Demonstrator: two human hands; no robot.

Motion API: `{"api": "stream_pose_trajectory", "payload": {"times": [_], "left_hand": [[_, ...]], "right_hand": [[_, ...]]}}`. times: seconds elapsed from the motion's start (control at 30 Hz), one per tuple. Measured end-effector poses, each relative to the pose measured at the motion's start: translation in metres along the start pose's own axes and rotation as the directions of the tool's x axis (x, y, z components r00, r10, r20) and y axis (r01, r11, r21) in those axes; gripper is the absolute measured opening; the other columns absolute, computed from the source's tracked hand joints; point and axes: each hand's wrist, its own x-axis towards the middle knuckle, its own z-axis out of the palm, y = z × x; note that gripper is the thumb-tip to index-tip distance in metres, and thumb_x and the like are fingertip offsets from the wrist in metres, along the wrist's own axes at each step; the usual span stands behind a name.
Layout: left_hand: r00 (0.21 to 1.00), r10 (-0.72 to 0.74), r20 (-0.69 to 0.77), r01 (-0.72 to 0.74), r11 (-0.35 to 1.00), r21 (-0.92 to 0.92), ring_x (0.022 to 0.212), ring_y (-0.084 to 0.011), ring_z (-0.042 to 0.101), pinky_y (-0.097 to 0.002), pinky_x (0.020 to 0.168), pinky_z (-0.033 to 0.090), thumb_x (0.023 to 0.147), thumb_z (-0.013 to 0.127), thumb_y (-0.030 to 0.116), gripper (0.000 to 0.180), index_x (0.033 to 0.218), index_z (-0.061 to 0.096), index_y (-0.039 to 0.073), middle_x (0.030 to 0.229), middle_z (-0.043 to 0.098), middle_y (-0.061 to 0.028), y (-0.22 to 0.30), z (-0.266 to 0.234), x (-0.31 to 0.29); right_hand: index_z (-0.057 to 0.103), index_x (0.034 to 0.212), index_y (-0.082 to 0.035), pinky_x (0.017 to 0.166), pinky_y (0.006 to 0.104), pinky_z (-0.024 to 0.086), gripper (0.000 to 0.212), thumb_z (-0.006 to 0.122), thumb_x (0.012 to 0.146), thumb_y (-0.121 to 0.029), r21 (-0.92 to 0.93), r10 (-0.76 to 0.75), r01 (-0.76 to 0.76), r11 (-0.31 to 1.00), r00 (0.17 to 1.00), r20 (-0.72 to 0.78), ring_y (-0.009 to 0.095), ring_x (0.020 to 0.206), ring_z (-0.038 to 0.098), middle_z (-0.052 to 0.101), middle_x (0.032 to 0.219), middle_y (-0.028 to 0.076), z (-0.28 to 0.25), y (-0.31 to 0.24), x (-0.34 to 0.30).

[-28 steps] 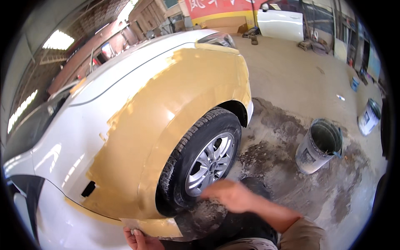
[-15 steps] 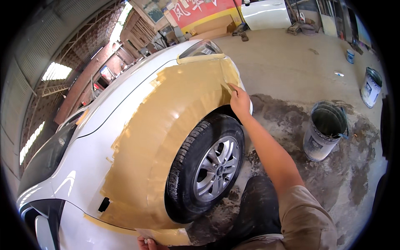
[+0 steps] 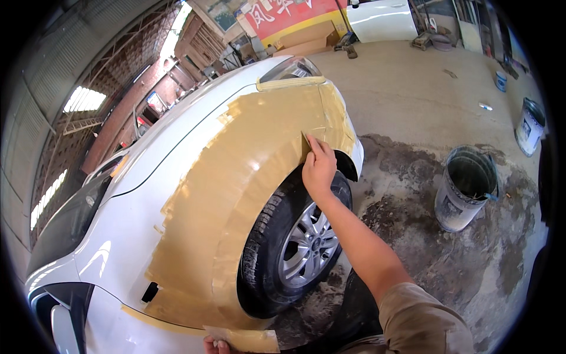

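A white car's front fender point(image 3: 200, 194) is broadly coated in tan filler, running from the headlight point(image 3: 293, 69) round the wheel arch. My right hand point(image 3: 320, 168) pinches a thin, flat spreader point(image 3: 305, 144) against the coating just above the arch, over the black tyre point(image 3: 265, 248) and silver rim point(image 3: 309, 245). At the lower edge, only the fingertips of my left hand point(image 3: 216, 346) show. They grip a flat board point(image 3: 250, 341) with tan filler on it, held by the fender's rear lower part.
An open bucket point(image 3: 463, 189) stands on the stained floor to my right, with another bucket point(image 3: 529, 127) and a small blue can point(image 3: 500, 81) beyond. A detached white door point(image 3: 382, 20) and a cardboard box point(image 3: 309, 38) are at the back. The side mirror point(image 3: 62, 327) is lower left.
My right hand has moved left and nearer along the wheel arch with the spreader, away from the fender's front edge. The left hand and its board have shifted slightly right.
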Motion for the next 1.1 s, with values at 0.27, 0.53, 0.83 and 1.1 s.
{"api": "stream_pose_trajectory", "payload": {"times": [0.27, 0.53, 0.83, 1.1], "left_hand": [[0.997, -0.066, -0.025, 0.066, 0.998, -0.019, 0.096, -0.0174, 0.061, -0.0308, 0.087, 0.050, 0.096, 0.058, 0.007, 0.021, 0.117, 0.058, 0.008, 0.107, 0.064, -0.0059, 0.002, 0.008, -0.007], [0.993, -0.044, 0.110, 0.051, 0.997, -0.066, 0.100, -0.0170, 0.060, -0.0311, 0.089, 0.050, 0.096, 0.056, 0.004, 0.021, 0.117, 0.058, 0.007, 0.110, 0.063, -0.0056, 0.005, 0.005, -0.008], [0.998, -0.053, 0.035, 0.055, 0.997, -0.053, 0.099, -0.0178, 0.060, -0.0325, 0.091, 0.049, 0.096, 0.056, 0.003, 0.022, 0.118, 0.058, 0.007, 0.109, 0.062, -0.0053, 0.000, -0.004, -0.011], [0.997, -0.073, 0.037, 0.074, 0.997, -0.026, 0.104, -0.0194, 0.060, -0.0340, 0.095, 0.048, 0.096, 0.056, 0.004, 0.023, 0.119, 0.058, 0.006, 0.112, 0.063, -0.0070, -0.001, -0.001, -0.009]], "right_hand": [[0.071, 0.109, -0.012, 0.089, 0.0425, 0.046, 0.037, 0.058, 0.077, 0.002, 0.125, -0.205, 0.180, 0.976, 0.950, 0.236, 0.032, 0.100, 0.060, 0.068, 0.106, 0.009, -0.041, -0.025, -0.022], [0.072, 0.105, -0.011, 0.090, 0.0422, 0.044, 0.032, 0.053, 0.082, 0.000, 0.179, -0.342, 0.298, 0.938, 0.879, 0.332, 0.031, 0.099, 0.062, 0.070, 0.104, 0.009, -0.041, 0.003, 0.078], [0.072, 0.105, -0.014, 0.091, 0.0408, 0.041, 0.035, 0.056, 0.078, 0.004, 0.142, -0.421, 0.397, 0.907, 0.855, 0.301, 0.027, 0.103, 0.059, 0.067, 0.104, 0.004, -0.021, 0.004, 0.052], [0.072, 0.105, -0.014, 0.094, 0.0413, 0.040, 0.038, 0.060, 0.074, 0.005, 0.111, -0.427, 0.413, 0.904, 0.857, 0.288, 0.025, 0.106, 0.059, 0.067, 0.105, 0.003, -0.043, 0.007, 0.005]]}}
